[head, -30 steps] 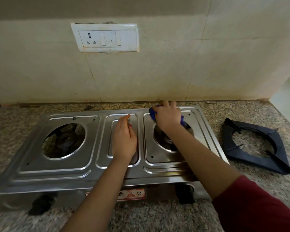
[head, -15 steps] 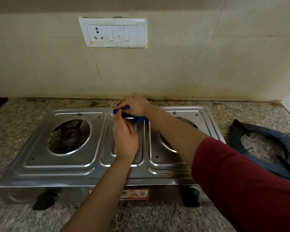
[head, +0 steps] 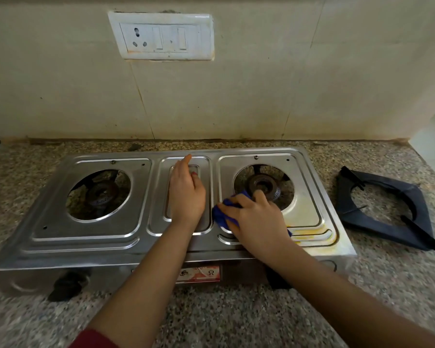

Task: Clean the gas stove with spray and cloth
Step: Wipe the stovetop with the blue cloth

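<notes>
A two-burner steel gas stove point(head: 86, 237) lies on a speckled granite counter, both pan supports off and the burners bare. My left hand point(head: 186, 194) rests flat on the stove's middle panel, fingers together, holding nothing. My right hand point(head: 256, 219) presses a blue cloth point(head: 221, 214) onto the front left corner of the right burner plate, just in front of the right burner point(head: 264, 184). Yellowish stains point(head: 309, 234) show on the stove's front right corner. No spray bottle is in view.
A dark pan support point(head: 387, 214) lies on the counter point(head: 211, 322) right of the stove. A tiled wall with a white switch and socket plate point(head: 163, 36) stands behind. Two black knobs point(head: 65, 285) stick out of the stove's front.
My right hand has carried the cloth from the back of the middle panel to the front left of the right burner plate. My left hand has stayed on the middle panel.
</notes>
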